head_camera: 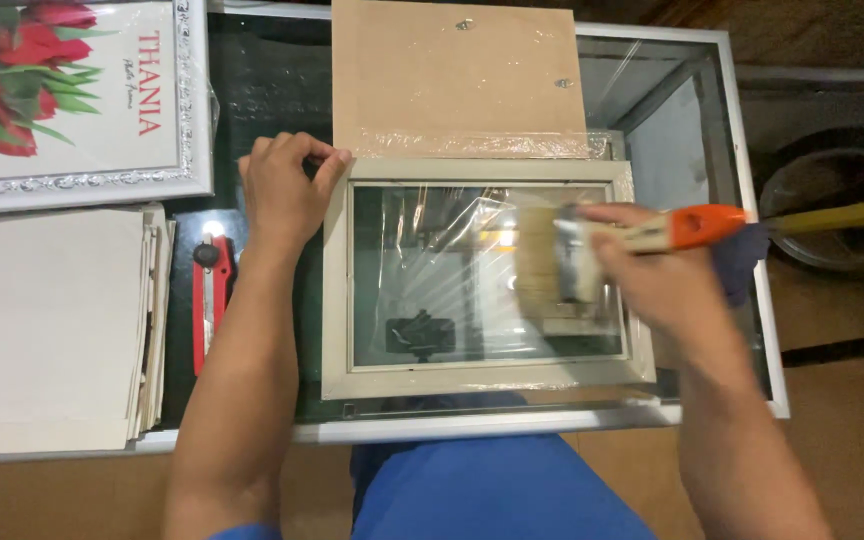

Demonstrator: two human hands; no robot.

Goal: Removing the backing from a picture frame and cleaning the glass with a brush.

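Head view showed the left hand (287,190) pinching the top-left corner of a pale picture frame (337,300) on the glass table (752,330). Her right hand (652,275), fingers closed round a paintbrush (562,262), held its bristles over the frame's glass.

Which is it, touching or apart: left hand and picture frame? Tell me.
Touching. The head view shows the left hand with its fingers curled over the top left corner of the pale frame, pressing it onto the glass table.
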